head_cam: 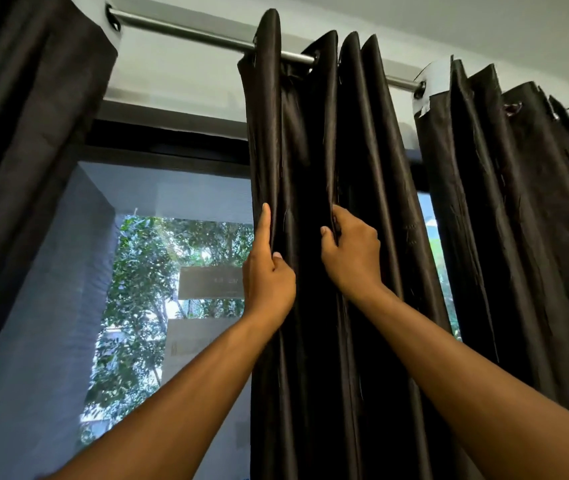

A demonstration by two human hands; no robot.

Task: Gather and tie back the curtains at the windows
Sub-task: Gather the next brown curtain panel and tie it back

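Gripping folds of the dark middle curtain (314,140), the left hand (267,275) and right hand (354,252) hold it bunched.

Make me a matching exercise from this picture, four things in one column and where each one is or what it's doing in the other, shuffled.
Column one:
1. left hand
2. right hand
3. curtain rod
4. matte curtain

Column two:
A. runs along the top, partly bare
B. hangs at the far left
C. holds the middle curtain's left edge
D. grips an inner fold of the middle curtain

Pairs: 1-C, 2-D, 3-A, 4-B
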